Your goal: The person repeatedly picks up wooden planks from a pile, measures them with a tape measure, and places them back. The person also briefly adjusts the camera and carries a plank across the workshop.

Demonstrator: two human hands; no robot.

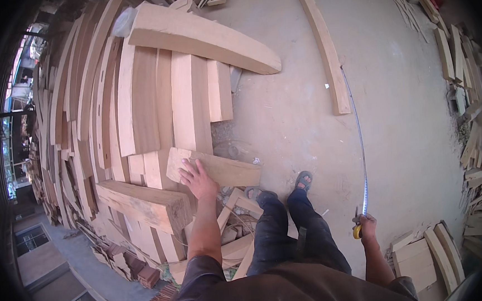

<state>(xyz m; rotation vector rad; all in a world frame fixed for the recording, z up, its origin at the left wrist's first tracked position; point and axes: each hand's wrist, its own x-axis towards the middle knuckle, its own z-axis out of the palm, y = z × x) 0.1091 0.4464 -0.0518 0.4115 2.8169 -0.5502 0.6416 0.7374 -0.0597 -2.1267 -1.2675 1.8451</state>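
Observation:
My left hand (198, 180) lies with spread fingers on the near end of a short, thick wooden board (231, 171), which rests by the lumber pile. In my right hand (367, 225) is a yellow tape measure (357, 232), with the fingers wrapped round it. A thin dark stick-like thing juts up beside those fingers, too small to name. The tape's long blade (362, 164) is drawn out and runs away from me. Its far end meets the side of a long wooden beam (323, 49) on the floor, a little beyond the beam's near end.
Stacked thick timbers (142, 101) fill the left side, with a curved timber (205, 35) across their far end. A squared block (144, 205) lies near my left forearm. Offcuts (478, 145) line the right edge. More boards (422, 261) lie at the lower right.

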